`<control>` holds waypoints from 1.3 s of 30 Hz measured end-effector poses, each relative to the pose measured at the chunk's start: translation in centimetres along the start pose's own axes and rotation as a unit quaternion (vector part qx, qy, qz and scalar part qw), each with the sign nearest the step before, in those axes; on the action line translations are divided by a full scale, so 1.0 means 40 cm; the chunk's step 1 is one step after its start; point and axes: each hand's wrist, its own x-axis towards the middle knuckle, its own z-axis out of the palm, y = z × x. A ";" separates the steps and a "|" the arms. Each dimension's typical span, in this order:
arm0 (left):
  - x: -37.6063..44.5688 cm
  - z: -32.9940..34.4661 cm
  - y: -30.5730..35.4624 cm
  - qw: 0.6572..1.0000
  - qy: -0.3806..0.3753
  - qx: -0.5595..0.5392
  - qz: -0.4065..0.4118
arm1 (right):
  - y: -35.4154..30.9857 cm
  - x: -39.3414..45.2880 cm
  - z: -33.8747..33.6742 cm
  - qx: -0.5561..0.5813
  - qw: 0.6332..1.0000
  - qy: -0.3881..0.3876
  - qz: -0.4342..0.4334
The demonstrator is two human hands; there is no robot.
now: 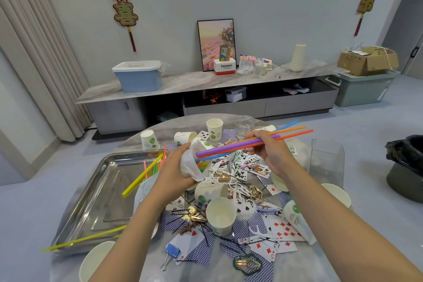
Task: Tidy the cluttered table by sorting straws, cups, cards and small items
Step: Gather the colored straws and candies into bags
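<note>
My right hand (269, 151) grips a bundle of long straws (238, 145), purple, orange, red and blue, held slanting above the table's middle. My left hand (176, 167) holds a white paper cup (191, 165) tipped on its side, its mouth facing the near ends of the straws, with coloured straw ends showing inside it. Below lies a heap of playing cards (281, 230), hair clips and black hairpins (196, 214). Paper cups stand or lie about, one upright (220, 215) near me and one far off (214, 129). More straws (142, 177) rest on the steel tray (96, 201).
A blue binder clip (172, 250) and a green hair clip (247, 263) lie at the near edge. A clear jar (244, 125) stands at the far side, a clear plastic box (327, 160) at the right. A black-bagged bin (407, 167) stands on the floor to the right.
</note>
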 end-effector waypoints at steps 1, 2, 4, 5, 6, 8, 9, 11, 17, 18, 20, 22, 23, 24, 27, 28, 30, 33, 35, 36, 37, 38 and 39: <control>0.000 0.002 -0.001 1.000 -0.002 0.004 0.000 | 0.002 -0.001 0.000 -0.007 1.000 0.002 -0.005; 0.000 0.004 -0.001 1.000 -0.003 0.010 0.002 | 0.001 -0.001 0.001 -0.017 1.000 0.004 -0.012; 0.001 0.011 0.001 1.000 0.004 0.025 0.009 | 0.001 -0.002 0.009 -0.043 0.999 -0.001 -0.030; 0.001 0.014 0.003 0.999 0.008 0.038 0.014 | 0.001 -0.005 0.019 -0.060 0.997 -0.004 -0.038; 0.003 0.020 0.002 0.998 0.012 0.054 0.022 | 0.005 -0.009 0.030 -0.079 0.996 -0.008 -0.046; 0.004 0.030 -0.002 0.995 0.007 0.093 0.040 | 0.012 -0.021 0.059 -0.128 0.989 -0.023 -0.064; 0.003 0.036 -0.004 0.993 0.002 0.109 0.046 | 0.016 -0.029 0.073 -0.152 0.985 -0.032 -0.071; -0.001 0.046 -0.003 0.991 -0.006 0.127 0.052 | 0.030 -0.046 0.100 -0.196 0.976 -0.051 -0.078; 0.000 0.067 -0.006 0.990 0.001 0.126 0.067 | 0.129 -0.053 0.155 -0.204 0.973 -0.109 0.017; 0.001 0.067 -0.007 0.990 0.002 0.125 0.062 | 0.131 -0.052 0.153 -0.170 0.978 -0.112 0.044; 0.003 0.061 -0.010 0.992 0.011 0.119 0.049 | 0.113 -0.050 0.149 -0.093 0.993 -0.071 0.030; 0.008 0.055 -0.014 0.992 0.022 0.119 0.040 | 0.084 -0.049 0.140 -0.035 0.998 0.026 -0.047; 0.011 0.053 -0.016 0.991 0.026 0.124 0.035 | 0.070 -0.052 0.134 -0.026 0.993 0.065 -0.099; 0.013 0.053 -0.019 0.991 0.028 0.127 0.031 | 0.064 -0.052 0.131 -0.040 0.985 0.087 -0.146; 0.009 0.061 -0.008 0.990 0.021 0.131 0.039 | 0.070 -0.061 0.134 -0.158 0.969 0.026 -0.191; 0.006 0.065 -0.004 0.990 0.017 0.135 0.042 | 0.079 -0.062 0.137 -0.200 0.966 -0.020 -0.160; 0.003 0.071 0.002 0.989 0.016 0.143 0.044 | 0.101 -0.061 0.142 -0.275 0.950 -0.116 -0.090; 0.000 0.069 0.002 0.989 0.020 0.142 0.042 | 0.122 -0.064 0.145 -0.294 0.945 -0.117 -0.088; 0.000 0.064 0.001 0.988 0.024 0.146 0.041 | 0.111 -0.073 0.147 -0.241 0.959 -0.046 -0.144; 0.001 0.063 0.001 0.988 0.026 0.147 0.041 | 0.107 -0.077 0.148 -0.232 0.956 -0.031 -0.175; 0.003 0.064 0.004 0.987 0.028 0.149 0.045 | 0.109 -0.080 0.150 -0.245 0.949 -0.040 -0.193; 0.006 0.067 0.007 0.987 0.026 0.151 0.051 | 0.115 -0.079 0.156 -0.274 0.939 -0.070 -0.196; 0.008 0.071 0.011 0.986 0.022 0.157 0.060 | 0.126 -0.078 0.162 -0.315 0.925 -0.105 -0.184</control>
